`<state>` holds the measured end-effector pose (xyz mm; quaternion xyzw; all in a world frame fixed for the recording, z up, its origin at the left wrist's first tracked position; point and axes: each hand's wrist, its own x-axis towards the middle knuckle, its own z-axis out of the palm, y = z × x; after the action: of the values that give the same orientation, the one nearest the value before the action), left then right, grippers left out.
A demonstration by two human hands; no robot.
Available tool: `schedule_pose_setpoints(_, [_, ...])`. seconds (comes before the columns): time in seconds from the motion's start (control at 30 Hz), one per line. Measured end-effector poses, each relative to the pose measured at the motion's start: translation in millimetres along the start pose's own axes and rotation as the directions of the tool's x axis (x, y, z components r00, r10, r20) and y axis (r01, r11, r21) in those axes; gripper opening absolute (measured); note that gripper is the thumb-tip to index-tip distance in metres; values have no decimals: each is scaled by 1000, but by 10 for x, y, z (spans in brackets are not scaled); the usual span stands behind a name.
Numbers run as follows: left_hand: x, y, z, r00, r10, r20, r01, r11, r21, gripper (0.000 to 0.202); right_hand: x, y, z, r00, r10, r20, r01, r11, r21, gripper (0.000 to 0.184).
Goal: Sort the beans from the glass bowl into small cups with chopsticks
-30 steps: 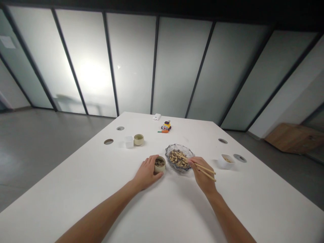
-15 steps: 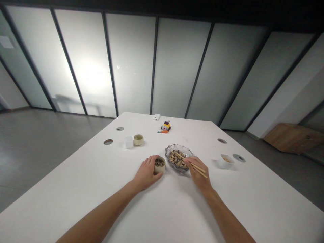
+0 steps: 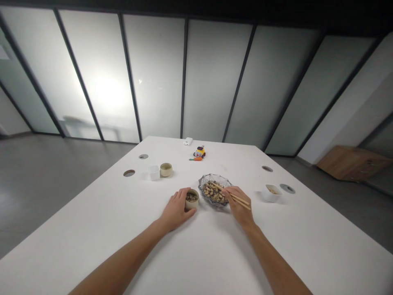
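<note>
My left hand (image 3: 176, 209) is curved around the left side of a small beige cup (image 3: 193, 204), which stands on the table with dark striped seeds (image 3: 191, 197) inside. Just right of the cup sits a clear scalloped glass bowl (image 3: 204, 196), holding a mix of nuts and seeds (image 3: 211, 191). In my right hand (image 3: 239, 205) is a pair of wooden chopsticks (image 3: 241, 200), gripped near their middle. The chopstick tips reach down into the mix in the bowl. Whether anything is pinched between them is too small to tell.
A white dish (image 3: 271, 194) with pale pieces stands to the right. Behind on the left are a white square container (image 3: 154, 173) and another beige cup (image 3: 166, 170). Farther off lie a toy car (image 3: 199, 152), a toy carrot (image 3: 197, 159) and a white box (image 3: 188, 141). Round holes pierce the white table (image 3: 123, 229).
The view has shifted slightly, so everything sits a little further left. My left hand stays on the cup, and the chopsticks remain in the bowl with barely any movement.
</note>
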<state>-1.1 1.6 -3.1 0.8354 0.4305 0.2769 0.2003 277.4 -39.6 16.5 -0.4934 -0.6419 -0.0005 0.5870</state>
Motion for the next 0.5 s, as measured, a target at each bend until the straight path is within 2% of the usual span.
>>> schedule_pose_setpoints(0.17, [2, 16, 0, 1000, -3, -7, 3, 1000, -2, 71, 44, -154, -173, 990, 117, -74, -120, 992, -30, 46])
schedule_pose_setpoints(0.33, [5, 42, 4, 1000, -2, -4, 2, 1000, 0, 70, 31, -303, -250, 961, 274, 30, -275, 939, 206, 45])
schedule_pose_setpoints(0.4, [3, 36, 3, 1000, 0, -9, 0, 1000, 4, 69, 40, -332, -272, 963, 269, 16, -267, 946, 184, 47])
schedule_pose_setpoints(0.5, [-3, 6, 6, 1000, 4, -19, -4, 1000, 7, 70, 66, -318, -320, 977, 199, -70, -197, 979, 44, 49])
